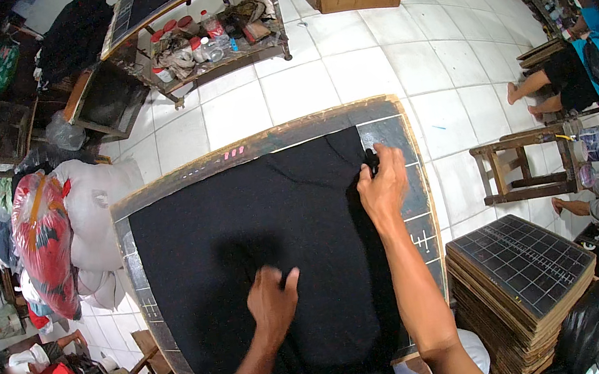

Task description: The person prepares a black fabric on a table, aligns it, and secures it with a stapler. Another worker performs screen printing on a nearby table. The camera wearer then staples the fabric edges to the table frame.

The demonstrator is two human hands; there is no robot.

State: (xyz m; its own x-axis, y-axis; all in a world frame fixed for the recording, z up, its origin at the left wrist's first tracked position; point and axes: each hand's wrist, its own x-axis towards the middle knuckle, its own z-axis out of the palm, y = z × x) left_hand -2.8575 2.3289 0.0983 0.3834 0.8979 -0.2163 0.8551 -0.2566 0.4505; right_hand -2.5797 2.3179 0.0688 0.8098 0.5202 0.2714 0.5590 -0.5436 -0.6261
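A large black cloth (pixel 265 215) is spread over a dark board (pixel 392 128) with pale ruled lines and worn wooden edges. At the cloth's far right side my right hand (pixel 385 183) is closed, with a bunched bit of the black fabric pinched between thumb and fingers. My left hand (pixel 273 301) is above the middle of the cloth, slightly blurred, thumb apart from its curled fingers. Nothing shows in it, and its shadow falls on the fabric. Soft creases run across the cloth near its far right corner.
Right of the board stands a tall stack of gridded boards (pixel 524 262), with a wooden stool (pixel 526 166) beyond. Stuffed bags (pixel 47 245) lie to the left. A shelf table (pixel 220 56) holds bottles and rags at the back. Other people (pixel 568 80) sit along the right and lower left.
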